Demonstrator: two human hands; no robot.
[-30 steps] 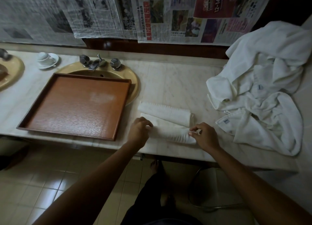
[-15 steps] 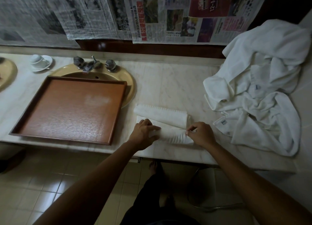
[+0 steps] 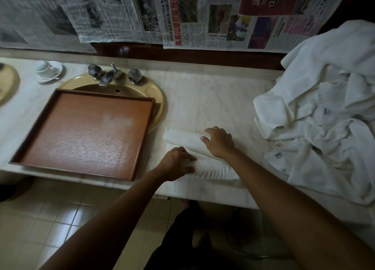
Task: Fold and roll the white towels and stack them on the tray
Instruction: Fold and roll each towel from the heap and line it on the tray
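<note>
The towel (image 3: 194, 148) beside the bare tray (image 3: 85, 133) lay half-rolled, left hand (image 3: 176, 162) and right hand (image 3: 218, 142) pressing flat-fingered, pile (image 3: 324, 115) untouched.

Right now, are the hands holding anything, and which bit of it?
Both hands rest on the small white towel on the counter. The left hand presses its near rolled part; the right hand lies on the far roll's right end. Nothing is lifted.

we have one view only — a wide-angle head camera, looking forward and steeply down at the marble counter (image 3: 203, 99) from close above its front edge, newspapered wall (image 3: 182, 16) up top, floor tiles (image 3: 50, 219) below
</note>
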